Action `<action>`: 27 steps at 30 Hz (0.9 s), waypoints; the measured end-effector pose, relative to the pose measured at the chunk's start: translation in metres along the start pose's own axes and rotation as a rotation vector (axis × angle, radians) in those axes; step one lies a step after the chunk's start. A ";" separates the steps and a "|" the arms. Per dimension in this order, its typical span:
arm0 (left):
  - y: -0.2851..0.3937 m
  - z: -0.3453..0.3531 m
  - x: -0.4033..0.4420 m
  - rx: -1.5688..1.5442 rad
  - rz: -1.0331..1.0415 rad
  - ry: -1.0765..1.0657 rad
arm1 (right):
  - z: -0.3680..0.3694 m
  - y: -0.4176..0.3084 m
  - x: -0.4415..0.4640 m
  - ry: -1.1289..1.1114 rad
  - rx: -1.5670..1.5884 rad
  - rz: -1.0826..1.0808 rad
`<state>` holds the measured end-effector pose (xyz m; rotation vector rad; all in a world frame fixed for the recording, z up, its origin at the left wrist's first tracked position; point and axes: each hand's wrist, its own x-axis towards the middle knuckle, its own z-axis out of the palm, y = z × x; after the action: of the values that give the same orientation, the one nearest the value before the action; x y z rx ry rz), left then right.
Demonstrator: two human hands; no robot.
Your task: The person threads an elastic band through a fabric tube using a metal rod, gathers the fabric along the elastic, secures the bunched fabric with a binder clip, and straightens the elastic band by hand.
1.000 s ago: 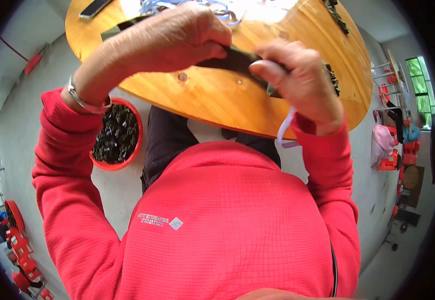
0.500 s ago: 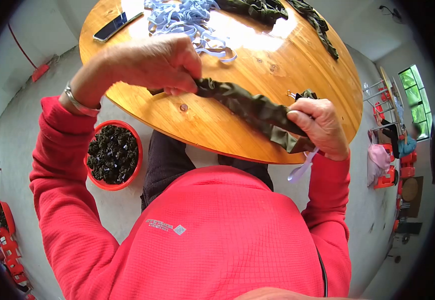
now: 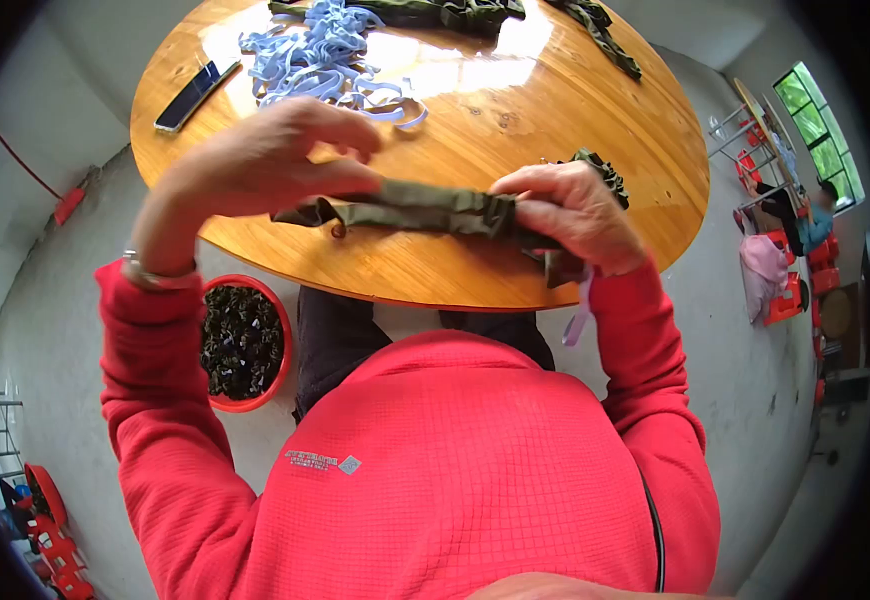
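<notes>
A dark green fabric strip (image 3: 415, 208) stretches between my hands over the near part of the round wooden table (image 3: 595, 130). Its right part is bunched, and my right hand (image 3: 575, 215) pinches it there. My left hand (image 3: 295, 160) is over the strip's left part, fingers apart, the thumb along its upper edge. A pale lilac ribbon (image 3: 580, 312) hangs below my right hand. Behind my right hand lies a gathered dark green piece (image 3: 603, 175). Light blue elastic bands (image 3: 315, 60) are heaped beyond my left hand.
A phone (image 3: 190, 97) lies at the table's left. More dark green fabric (image 3: 435, 12) is at the far edge, with another strip (image 3: 605, 38) at the far right. A red basin (image 3: 280, 300) of dark bundles stands on the floor. A person (image 3: 815, 220) sits at far right.
My left hand has opened from its grip on the strip. My right hand has moved left, and the fabric beside it is more bunched. The view has shifted slightly.
</notes>
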<state>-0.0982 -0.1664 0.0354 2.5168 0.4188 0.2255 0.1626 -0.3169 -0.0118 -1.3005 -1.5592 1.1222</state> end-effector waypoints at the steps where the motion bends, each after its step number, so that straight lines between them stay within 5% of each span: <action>1: 0.004 -0.015 -0.004 -0.073 -0.101 -0.019 | -0.008 -0.002 -0.004 0.023 0.012 -0.033; 5: -0.001 -0.018 -0.016 -0.201 0.029 -0.014 | -0.020 -0.016 -0.018 0.047 -0.071 -0.052; 11: 0.001 -0.008 -0.014 0.052 -0.029 -0.139 | -0.007 -0.010 -0.010 -0.004 -0.206 -0.090; 18: 0.014 0.023 0.004 0.189 0.190 -0.062 | 0.029 -0.009 0.019 -0.057 -0.314 -0.277; 27: -0.008 0.014 0.002 0.320 0.252 0.044 | 0.013 -0.025 0.020 -0.115 -0.123 0.041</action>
<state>-0.0951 -0.1666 0.0197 2.8845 0.1615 0.3348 0.1407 -0.3012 0.0088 -1.3753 -1.7163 1.1597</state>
